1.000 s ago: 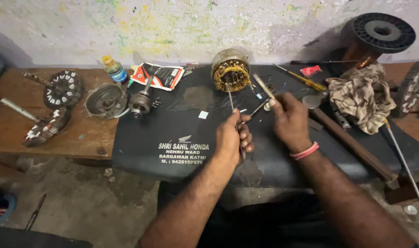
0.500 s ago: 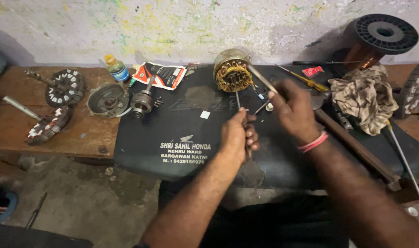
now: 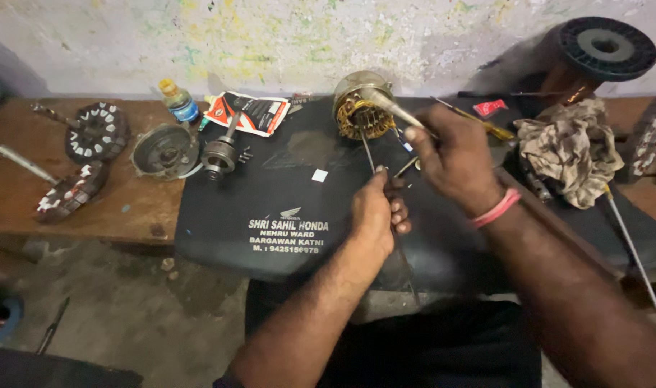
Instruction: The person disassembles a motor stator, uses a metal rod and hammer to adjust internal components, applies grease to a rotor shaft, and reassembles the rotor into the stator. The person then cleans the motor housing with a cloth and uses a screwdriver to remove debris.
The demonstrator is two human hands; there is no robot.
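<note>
A round stator (image 3: 362,108) with copper windings stands on the black mat (image 3: 270,194) at the back. My right hand (image 3: 450,154), with a pink band at the wrist, grips a pale rod-like tool (image 3: 393,106) whose tip rests against the stator's top. My left hand (image 3: 377,215) is closed on a thin metal rod (image 3: 367,149) that runs up to the stator's lower edge. A wire or thin strand hangs down from that hand toward the mat's front edge.
On the wooden bench (image 3: 55,201) to the left lie two wound stators (image 3: 94,133), a round metal cover (image 3: 161,149), a small rotor (image 3: 220,154), a bottle (image 3: 178,100) and a red pouch (image 3: 249,113). A rag (image 3: 569,147), screwdriver (image 3: 479,122) and copper wire spool (image 3: 601,50) sit at the right.
My right hand has risen and moved the pale tool from the mat up onto the stator's top. My left hand has stayed on the thin rod, shifting slightly.
</note>
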